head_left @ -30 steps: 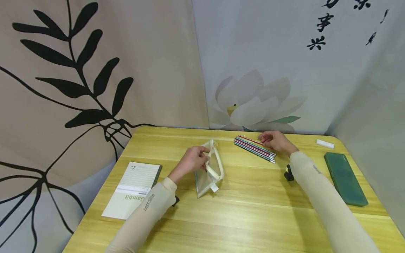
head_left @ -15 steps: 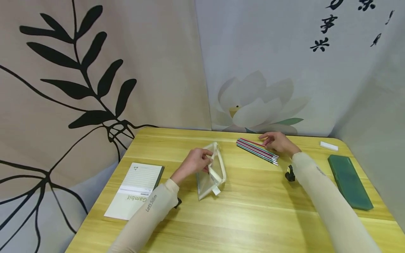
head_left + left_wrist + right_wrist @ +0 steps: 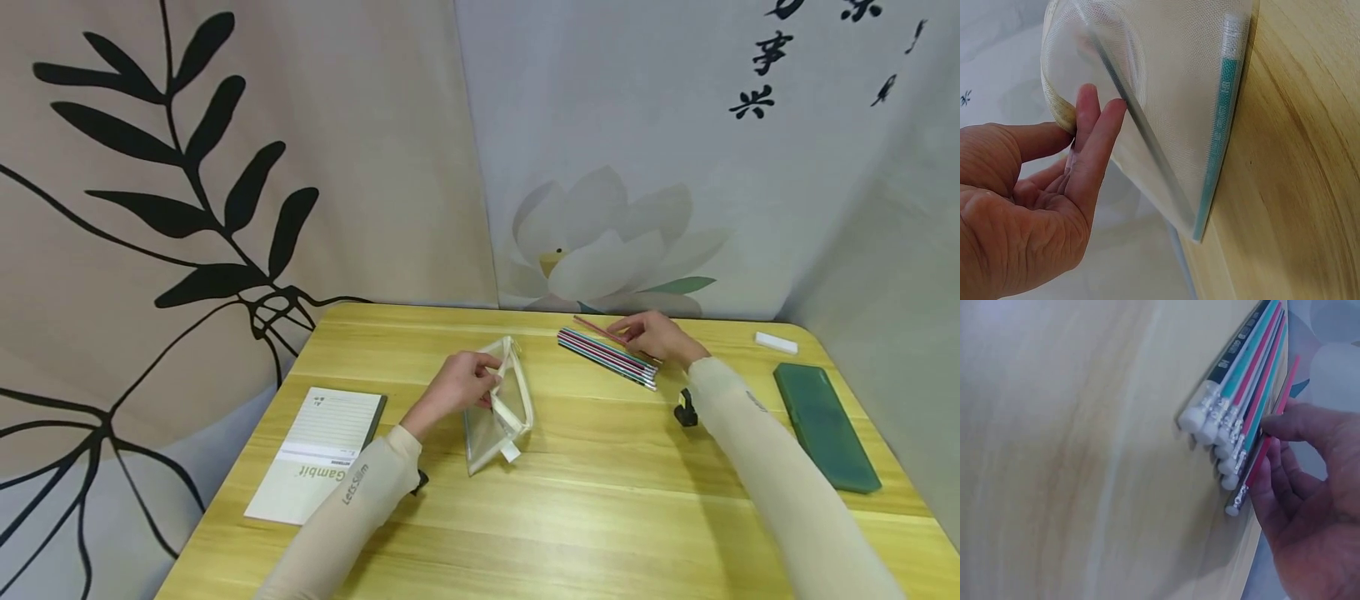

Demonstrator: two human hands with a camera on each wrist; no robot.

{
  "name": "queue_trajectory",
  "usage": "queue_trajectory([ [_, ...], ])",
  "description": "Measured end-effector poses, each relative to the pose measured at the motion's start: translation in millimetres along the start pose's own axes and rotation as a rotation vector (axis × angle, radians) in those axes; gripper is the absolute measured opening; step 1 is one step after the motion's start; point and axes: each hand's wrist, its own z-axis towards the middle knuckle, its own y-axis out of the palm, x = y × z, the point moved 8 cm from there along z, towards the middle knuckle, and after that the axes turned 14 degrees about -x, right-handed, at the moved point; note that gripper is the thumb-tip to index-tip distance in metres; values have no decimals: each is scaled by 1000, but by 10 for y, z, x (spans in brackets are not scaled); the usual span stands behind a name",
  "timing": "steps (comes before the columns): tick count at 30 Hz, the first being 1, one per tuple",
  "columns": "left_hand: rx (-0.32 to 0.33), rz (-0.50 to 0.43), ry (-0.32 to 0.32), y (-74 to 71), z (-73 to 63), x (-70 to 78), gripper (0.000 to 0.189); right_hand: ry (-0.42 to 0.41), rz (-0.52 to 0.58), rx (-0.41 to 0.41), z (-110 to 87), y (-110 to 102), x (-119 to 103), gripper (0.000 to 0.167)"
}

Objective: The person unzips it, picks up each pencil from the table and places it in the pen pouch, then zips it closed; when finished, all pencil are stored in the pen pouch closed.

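My left hand (image 3: 463, 385) pinches the rim of a cream mesh zip pouch (image 3: 516, 392) between thumb and fingers, and the pouch's mouth gapes. Through the mesh in the left wrist view, a long teal stick (image 3: 1219, 125) and a grey strip (image 3: 1141, 119) show. To the right, my right hand (image 3: 654, 335) pinches a red pencil (image 3: 1280, 400) with a white eraser end. That pencil is apart from the row of pencils (image 3: 603, 357), which lie side by side on the table in teal, red and dark colours, with white erasers (image 3: 1192, 419) toward the right.
A notebook (image 3: 307, 492) printed "Gambit" lies left, partly under the left forearm. On the right are a green case (image 3: 825, 429) and a small white block (image 3: 776, 342). The wooden table (image 3: 570, 525) ends at a curtain (image 3: 390, 167) behind.
The right hand has drawn the red pencil away from the row, toward the back of the table. The left hand keeps its hold on the pouch rim. The head view shifts slightly.
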Motion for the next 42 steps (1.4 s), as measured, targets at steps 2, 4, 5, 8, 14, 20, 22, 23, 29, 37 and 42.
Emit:
queue_trajectory([
  [2, 4, 2, 3, -7, -2, 8, 34, -10, 4, -1, -16, -5, -4, 41],
  [4, 9, 5, 5, -13, -3, 8, 34, -24, 3, -2, -41, -14, -17, 42],
  [5, 11, 4, 6, -15, -4, 7, 34, -31, 2, -2, -56, -21, -28, 42],
  [8, 17, -2, 6, -19, -4, 2, 34, -52, -10, 4, -106, -53, -82, 45],
  [14, 28, -10, 9, -18, 3, -2, 33, -141, -36, -17, -177, -55, -303, 46],
  [20, 22, -17, 8, -21, -6, 4, 35, -222, -3, -66, -260, 82, -689, 48],
  [22, 23, -17, 9, -26, -8, 6, 35, -254, 11, -88, -288, 156, -835, 49],
  [23, 23, -17, 11, -28, -7, 6, 35, -269, 7, -97, -293, 193, -892, 49],
  [29, 25, -19, 17, -27, 5, 21, 35, -324, -3, -144, -350, 412, -1193, 53],
  [37, 35, -13, 15, -34, 11, 27, 34, -288, 122, -210, -407, 743, -1344, 64],
  [42, 38, -14, 11, -42, 10, 18, 34, -239, 195, -278, -409, 931, -1346, 64],
])
